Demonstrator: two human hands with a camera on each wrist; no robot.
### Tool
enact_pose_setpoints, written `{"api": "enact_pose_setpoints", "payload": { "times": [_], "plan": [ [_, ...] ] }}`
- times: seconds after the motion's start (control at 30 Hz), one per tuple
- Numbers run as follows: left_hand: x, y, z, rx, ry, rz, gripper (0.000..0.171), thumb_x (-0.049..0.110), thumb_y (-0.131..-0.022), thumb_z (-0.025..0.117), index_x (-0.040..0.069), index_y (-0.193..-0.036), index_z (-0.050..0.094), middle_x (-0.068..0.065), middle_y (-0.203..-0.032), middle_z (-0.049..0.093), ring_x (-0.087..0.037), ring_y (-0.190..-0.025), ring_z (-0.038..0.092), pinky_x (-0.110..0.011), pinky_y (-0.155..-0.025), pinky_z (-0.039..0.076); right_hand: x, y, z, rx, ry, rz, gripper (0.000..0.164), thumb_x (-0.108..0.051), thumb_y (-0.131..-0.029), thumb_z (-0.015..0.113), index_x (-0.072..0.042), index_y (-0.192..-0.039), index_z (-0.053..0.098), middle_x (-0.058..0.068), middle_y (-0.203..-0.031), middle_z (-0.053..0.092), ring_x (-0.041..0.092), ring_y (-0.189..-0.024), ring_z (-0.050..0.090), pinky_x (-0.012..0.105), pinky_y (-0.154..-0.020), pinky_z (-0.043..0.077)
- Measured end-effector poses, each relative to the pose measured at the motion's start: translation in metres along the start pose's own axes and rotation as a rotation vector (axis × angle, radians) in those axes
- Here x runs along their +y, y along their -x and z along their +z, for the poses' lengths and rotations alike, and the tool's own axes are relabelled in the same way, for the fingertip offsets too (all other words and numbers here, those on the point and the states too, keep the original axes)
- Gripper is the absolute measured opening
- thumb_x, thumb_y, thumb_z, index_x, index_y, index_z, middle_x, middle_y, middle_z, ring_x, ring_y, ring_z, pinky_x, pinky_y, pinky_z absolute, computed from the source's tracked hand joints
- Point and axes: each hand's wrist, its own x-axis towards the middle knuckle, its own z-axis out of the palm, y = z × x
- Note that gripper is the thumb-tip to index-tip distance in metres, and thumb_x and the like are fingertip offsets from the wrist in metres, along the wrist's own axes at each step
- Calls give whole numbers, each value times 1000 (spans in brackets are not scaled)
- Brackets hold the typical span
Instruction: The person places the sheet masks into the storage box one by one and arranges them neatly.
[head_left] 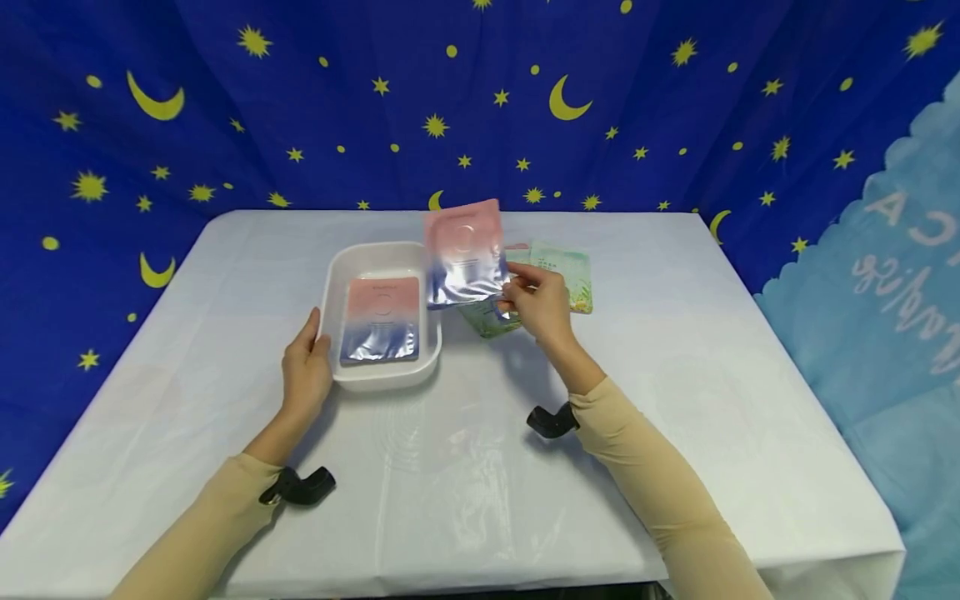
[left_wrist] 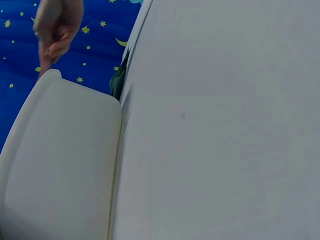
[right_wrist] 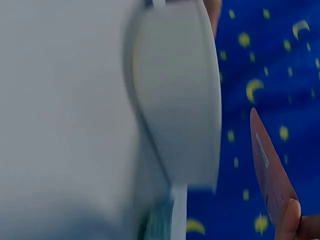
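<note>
A white plastic tub (head_left: 382, 379) stands left of centre on the table, with a pink-to-blue sachet (head_left: 381, 312) lying flat inside. Against the tub's left side rests my left hand (head_left: 307, 371), its fingers extended along the outer wall. My right hand (head_left: 542, 304) pinches the lower right edge of a second pink-to-blue sachet (head_left: 465, 250), raised beside the tub's right rim. In the right wrist view this sachet (right_wrist: 270, 175) appears edge-on, between thumb and finger. Behind and below it, partly covered, lie green sachets (head_left: 566, 275) on the table.
A white cloth (head_left: 465, 500) covers the table. Along the back hangs a blue curtain (head_left: 337, 100) with yellow moons and stars. A light blue cloth (head_left: 885, 292) with white lettering hangs at the right. Black wrist mounts (head_left: 303, 487) sit on both forearms.
</note>
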Motion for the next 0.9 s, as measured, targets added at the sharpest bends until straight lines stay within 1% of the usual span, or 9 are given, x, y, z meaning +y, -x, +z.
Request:
{"api": "enact_pose_setpoints", "payload": {
  "times": [0.13,0.3,0.4,0.47,0.53,0.67,0.77,0.83,0.9],
  "plan": [
    [1,0,0,0,-2,5,51,-2,-100,36,-4,-150,26,-17,-158,24,-28,-148,21,-37,-123,18,-6,8,36,-68,112,-66,34,8,-88,58,6,-122,65,18,-82,69,2,-49,62,27,-57,60],
    [1,1,-1,4,-8,17,51,-2,-100,37,-4,-150,27,-18,-158,25,-29,-147,22,-38,-123,19,-3,11,68,-83,327,-178,31,4,-88,59,4,-118,68,17,-81,73,18,-55,69,17,-49,52],
    [1,2,-1,5,-6,21,52,-2,-99,37,-3,-150,27,-18,-157,25,-30,-147,22,-38,-123,19,0,11,80,-95,403,-214,30,4,-87,58,5,-116,69,15,-76,73,20,-56,69,14,-47,47],
    [0,2,-1,8,-6,24,52,-2,-99,37,-3,-150,27,-18,-157,25,-30,-147,23,-39,-123,19,1,12,87,-110,451,-239,29,5,-86,57,5,-111,71,12,-71,71,14,-52,65,13,-46,43],
    [-1,1,-1,10,-5,27,52,-3,-99,37,-3,-150,27,-18,-157,26,-30,-147,23,-39,-123,19,3,13,93,-129,491,-267,28,7,-84,55,4,-104,74,11,-62,66,9,-48,55,13,-45,38],
    [-3,1,0,13,2,42,51,-3,-100,38,-4,-150,28,-18,-157,26,-30,-147,23,-39,-123,20,2,16,102,-138,575,-340,27,10,-79,54,0,-88,77,2,-52,53,7,-46,40,16,-44,28],
    [-2,1,0,16,-1,53,51,-3,-99,38,-5,-149,28,-19,-157,27,-31,-147,23,-39,-123,20,1,19,108,-141,628,-363,20,9,-77,54,-2,-66,67,-4,-48,43,7,-45,37,16,-44,25],
    [-2,1,0,16,-7,52,51,-3,-99,38,-4,-149,28,-19,-157,27,-30,-146,24,-39,-123,20,0,20,112,-146,650,-370,26,8,-77,55,-7,-56,53,-6,-46,37,7,-44,33,17,-43,23],
    [-3,1,-1,17,-14,51,51,-3,-99,38,-5,-149,28,-18,-156,27,-30,-146,24,-39,-123,20,0,22,114,-151,680,-383,36,7,-77,55,-12,-53,36,-6,-45,31,7,-44,29,18,-43,19]
  ]
}}
